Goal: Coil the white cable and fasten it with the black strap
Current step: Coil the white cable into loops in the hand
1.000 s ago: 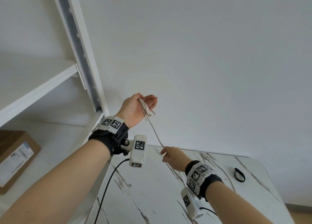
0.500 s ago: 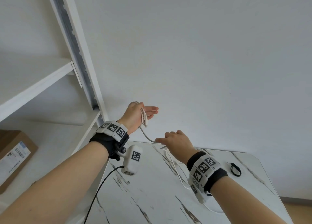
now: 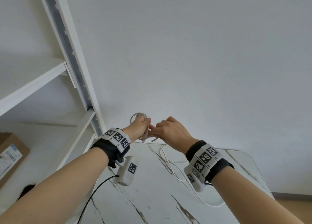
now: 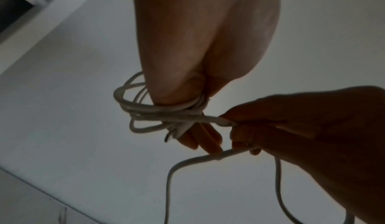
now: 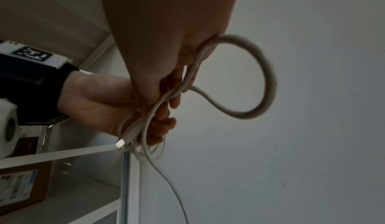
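The white cable [image 3: 137, 116] is wound in several loops round my left hand [image 3: 143, 129], which is raised above the table's far edge; its thumb holds the loops in place. In the left wrist view the loops [image 4: 145, 110] cross the fingers, and a connector end [image 5: 120, 143] hangs below the palm. My right hand [image 3: 162, 127] is right beside the left and pinches the cable [image 4: 225, 122], carrying a free loop [image 5: 268, 79]. The rest of the cable [image 3: 170, 164] trails down onto the table. The black strap is not visible.
A white marble-patterned table [image 3: 152, 198] lies below both hands. A white shelving unit [image 3: 72, 82] stands to the left, with a cardboard box [image 3: 10, 156] on a lower shelf. A black wire [image 3: 94, 193] hangs from the left wrist camera. A plain white wall is behind.
My right hand has risen from near the table up to the left hand, bringing cable with it. The left hand has lowered slightly. The strap has gone out of sight behind my right wrist.
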Tool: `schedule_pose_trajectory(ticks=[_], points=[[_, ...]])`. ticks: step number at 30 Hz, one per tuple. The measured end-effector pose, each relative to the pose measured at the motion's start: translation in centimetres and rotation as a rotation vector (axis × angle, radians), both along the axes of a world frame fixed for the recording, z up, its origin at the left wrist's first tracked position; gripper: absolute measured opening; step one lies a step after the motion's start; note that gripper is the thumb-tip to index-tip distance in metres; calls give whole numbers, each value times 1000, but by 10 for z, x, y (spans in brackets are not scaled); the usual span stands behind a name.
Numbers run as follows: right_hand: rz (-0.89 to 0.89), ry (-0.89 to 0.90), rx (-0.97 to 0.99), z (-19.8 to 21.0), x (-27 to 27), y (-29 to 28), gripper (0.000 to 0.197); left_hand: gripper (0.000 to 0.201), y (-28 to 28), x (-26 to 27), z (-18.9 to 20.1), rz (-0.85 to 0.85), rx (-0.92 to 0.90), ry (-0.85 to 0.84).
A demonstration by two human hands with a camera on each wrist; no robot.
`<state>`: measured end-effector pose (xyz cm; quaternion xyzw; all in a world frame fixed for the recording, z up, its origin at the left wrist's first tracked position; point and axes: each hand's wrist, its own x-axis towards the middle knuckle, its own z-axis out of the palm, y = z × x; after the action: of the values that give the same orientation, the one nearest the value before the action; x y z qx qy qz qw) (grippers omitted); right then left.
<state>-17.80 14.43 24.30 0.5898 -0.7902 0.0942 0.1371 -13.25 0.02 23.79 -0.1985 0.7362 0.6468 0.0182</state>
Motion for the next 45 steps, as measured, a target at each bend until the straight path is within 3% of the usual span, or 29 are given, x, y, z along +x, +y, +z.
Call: schedule_pose_trajectory(ticks=[3,7,11,16,22,26,30,34,39,45], points=[[-65,-35,87,4,-6,0,5,32,3,4,1,-144,107,-85],[-71,69,100,5,-10,-1,16,33,2,4,-2,-183,126,-164],[-25,135,105,4,-14,-2,22,34,2,4,-4,-155,-20,-143],[-43,184,67,4,-17,-3,24,28,3,7,1,-181,100,-179],[-216,83,15,3,-14,-1,42,27,3,14,0,-172,240,-293],[-430,-237,128,0,-10,2,52,23,1,15,-5,-222,141,-239],[-399,-449,121,-8,-9,4,34,26,1,17,-10,-252,77,-236],[-336,-445,55,-8,-10,8,16,38,2,19,-16,-304,30,-241],[-317,-366,-10,-12,-20,8,23,24,4,23,-18,-335,72,-303],[-404,-369,-21,-22,-33,17,26,32,-7,28,-10,-395,211,-293]])
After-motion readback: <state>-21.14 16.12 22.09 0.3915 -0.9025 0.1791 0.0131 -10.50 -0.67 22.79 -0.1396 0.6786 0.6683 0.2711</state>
